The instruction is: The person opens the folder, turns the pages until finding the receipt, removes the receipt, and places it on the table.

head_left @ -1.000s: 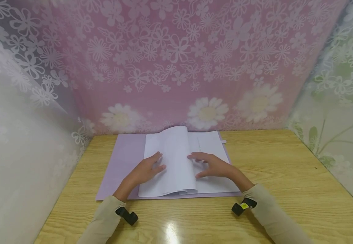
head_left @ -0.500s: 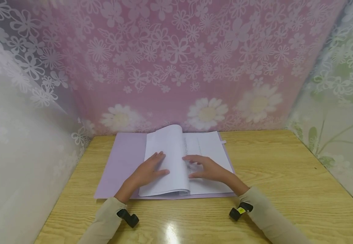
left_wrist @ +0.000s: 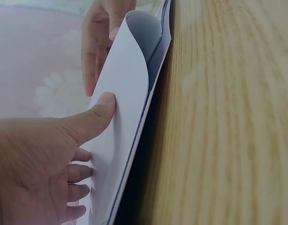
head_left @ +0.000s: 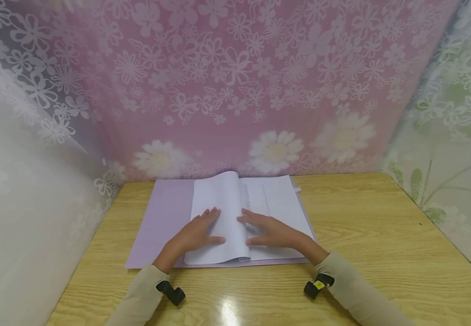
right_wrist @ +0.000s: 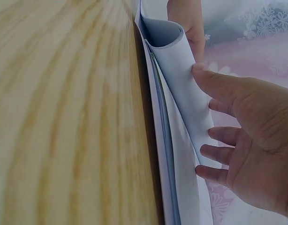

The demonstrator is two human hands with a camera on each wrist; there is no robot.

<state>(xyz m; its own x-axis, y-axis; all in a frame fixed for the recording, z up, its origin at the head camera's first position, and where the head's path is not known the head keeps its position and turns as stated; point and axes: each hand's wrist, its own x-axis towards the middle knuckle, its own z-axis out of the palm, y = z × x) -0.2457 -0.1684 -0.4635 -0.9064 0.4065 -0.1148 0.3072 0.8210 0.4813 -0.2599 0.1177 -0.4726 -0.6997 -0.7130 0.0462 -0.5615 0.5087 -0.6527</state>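
Observation:
An open lilac folder (head_left: 164, 210) lies on the table with white sheets in it. One or more sheets (head_left: 217, 192) are bent over to the left, and their fold bulges up in a rounded loop. My left hand (head_left: 196, 233) rests on the turned part with its fingers spread. Against the fold's right side, my right hand (head_left: 272, 232) touches with thumb and fingertips, its fingers loosely extended. A page with printed lines (head_left: 276, 197) lies under and beside that hand. In the right wrist view the looped paper (right_wrist: 177, 70) stands above the flatter sheets.
The wooden table (head_left: 365, 226) extends on both sides and in front. A pink flowered curtain (head_left: 219, 90) hangs along the back edge, with pale flowered sheeting at the left and right. A small white tab (head_left: 297, 189) sticks out from the folder's right side.
The fold has shifted left and sunk lower, uncovering more of the printed page. My right hand has moved left along with it; my left hand has settled further onto the turned paper.

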